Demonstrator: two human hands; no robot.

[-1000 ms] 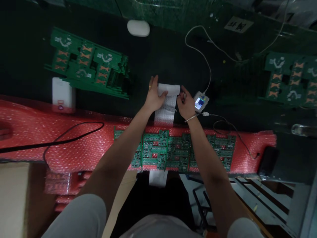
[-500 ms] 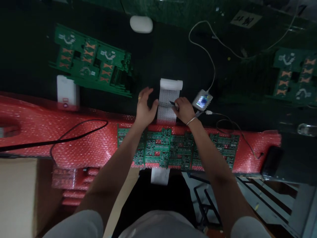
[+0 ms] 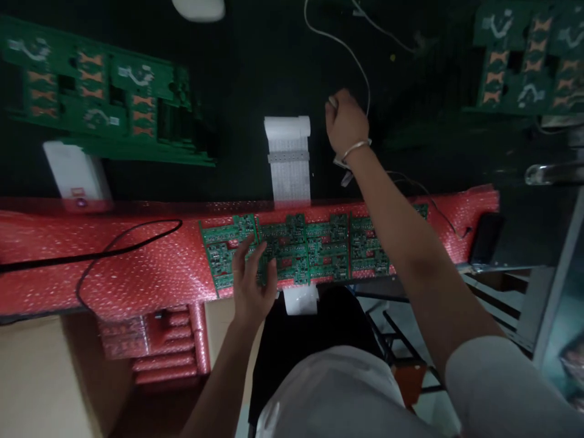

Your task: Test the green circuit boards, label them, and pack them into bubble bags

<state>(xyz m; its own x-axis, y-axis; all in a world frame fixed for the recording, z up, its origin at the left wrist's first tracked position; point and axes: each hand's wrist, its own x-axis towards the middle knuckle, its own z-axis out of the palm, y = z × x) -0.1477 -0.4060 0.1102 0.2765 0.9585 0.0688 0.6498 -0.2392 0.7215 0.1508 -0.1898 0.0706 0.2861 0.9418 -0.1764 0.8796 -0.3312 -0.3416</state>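
The left hand (image 3: 252, 283) is holding its grip open over circuit boards (image 3: 328, 249), best handled by their edges; beyond them, the right hand (image 3: 348, 123) is curling, contents unclear.

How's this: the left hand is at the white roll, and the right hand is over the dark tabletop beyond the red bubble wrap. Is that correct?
Not quite: the left hand isn't at the white roll. The head view shows it over the green circuit boards; contact is unclear. The right hand is indeed over the dark tabletop beyond the red bubble wrap.
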